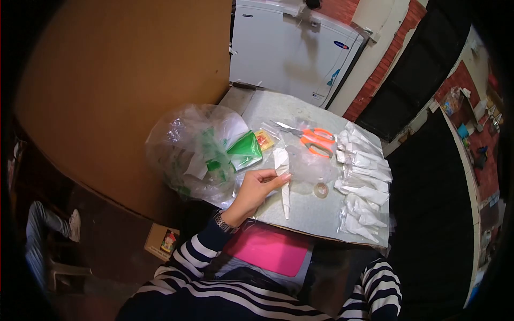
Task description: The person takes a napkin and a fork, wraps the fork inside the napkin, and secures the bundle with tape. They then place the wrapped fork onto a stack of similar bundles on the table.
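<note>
- Clock directions taken from the left hand [255,191].
- 10 o'clock: plastic bag [179,136], crumpled; white and green contents, glare blurs them.
- 11 o'clock: green packet [247,151], bag side.
- Left hand over the worktop [281,105], near edge: grip closed to a thumb-and-finger pinch on one white strip [281,161], strip lying roughly 12 to 6. Its middle is covered by the fingers; can't tell if the lower tip touches down.
- Step, my read: handling that single strip. Next move calls for a light pinch; looks thin, could crease.
- 1–2 o'clock: orange scissors [307,137], blades toward 10.
- 3 o'clock: tape roll [317,190]; beyond it, white pieces [367,174] in a row, overlapping, count unclear.
- 4–5 o'clock: right sleeve [381,286]; right hand out of sight, grip can't tell.
</note>
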The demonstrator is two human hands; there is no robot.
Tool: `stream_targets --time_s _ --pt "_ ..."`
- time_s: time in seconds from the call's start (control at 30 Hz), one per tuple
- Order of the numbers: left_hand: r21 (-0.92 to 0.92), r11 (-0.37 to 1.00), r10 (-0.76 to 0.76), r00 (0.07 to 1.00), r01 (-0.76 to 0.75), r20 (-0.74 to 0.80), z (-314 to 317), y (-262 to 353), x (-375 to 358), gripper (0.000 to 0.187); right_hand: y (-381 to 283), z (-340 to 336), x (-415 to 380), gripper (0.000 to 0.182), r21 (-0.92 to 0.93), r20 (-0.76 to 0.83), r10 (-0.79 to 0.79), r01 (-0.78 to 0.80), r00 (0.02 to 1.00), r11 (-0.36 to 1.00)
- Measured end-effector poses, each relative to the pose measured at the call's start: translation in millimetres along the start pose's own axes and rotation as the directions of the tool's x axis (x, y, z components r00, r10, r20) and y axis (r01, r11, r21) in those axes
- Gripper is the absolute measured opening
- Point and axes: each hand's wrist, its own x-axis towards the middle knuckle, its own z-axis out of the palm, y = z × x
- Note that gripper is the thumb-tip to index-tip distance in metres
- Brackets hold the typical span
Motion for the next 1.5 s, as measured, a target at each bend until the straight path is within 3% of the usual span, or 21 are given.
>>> stream_targets --time_s 0.2,0.37,0.43,0.5,0.53,0.63,0.73,0.93,1.17,1.37,1.5 --pt "-0.041 0.999 -0.024 1.000 0.025 0.014 -2 -1 0 0.021 -35 -20 -27 0.029 0.139 0.097 -0.140 0.126 0.985 0.982" --pt "-0.079 0.996 -0.042 0.999 0.042 0.002 -4 -2 2 0.019 -47 -18 -32 0.032 0.541 0.216 -0.490 0.314 0.844 0.780" --pt "-0.154 0.988 -0.011 1.000 0.006 -0.026 -1 -1 2 0.019 -44 -5 -11 0.032 0.504 0.167 -0.368 0.241 0.915 0.829" --pt "-0.225 0.974 0.012 0.998 -0.027 -0.067 1 -3 1 0.019 -44 12 28 0.031 0.214 -0.112 0.008 0.016 0.994 0.977" --pt "-0.261 0.964 0.024 0.995 -0.049 -0.097 1 -5 2 0.020 -36 27 46 0.030 0.069 -0.306 0.159 -0.145 0.939 0.987" --pt "-0.306 0.939 0.105 0.978 -0.157 -0.180 -3 -5 4 0.020 -16 56 69 0.036 0.168 -0.366 0.154 -0.098 0.918 0.981" --pt "-0.250 0.945 0.162 0.966 -0.211 -0.201 -9 -1 3 0.023 -22 63 79 0.042 0.096 -0.531 0.154 -0.122 0.833 0.988" --pt "-0.289 0.942 0.105 0.968 -0.170 -0.227 -9 6 2 0.024 -38 72 103 0.053 -0.107 -0.515 0.139 -0.224 0.846 0.969" --pt "-0.308 0.940 0.077 0.970 -0.148 -0.229 -26 7 3 0.023 -34 85 118 0.052 0.004 -0.528 0.148 -0.172 0.836 0.985" --pt "-0.084 0.977 0.181 0.970 -0.196 -0.163 -24 39 -13 0.023 -30 78 116 0.050 -0.076 -0.523 0.146 -0.216 0.840 0.973" --pt "-0.155 0.957 0.223 0.964 -0.245 -0.147 -12 65 -16 0.021 -31 84 130 0.046 -0.054 -0.572 0.127 -0.191 0.811 0.980"
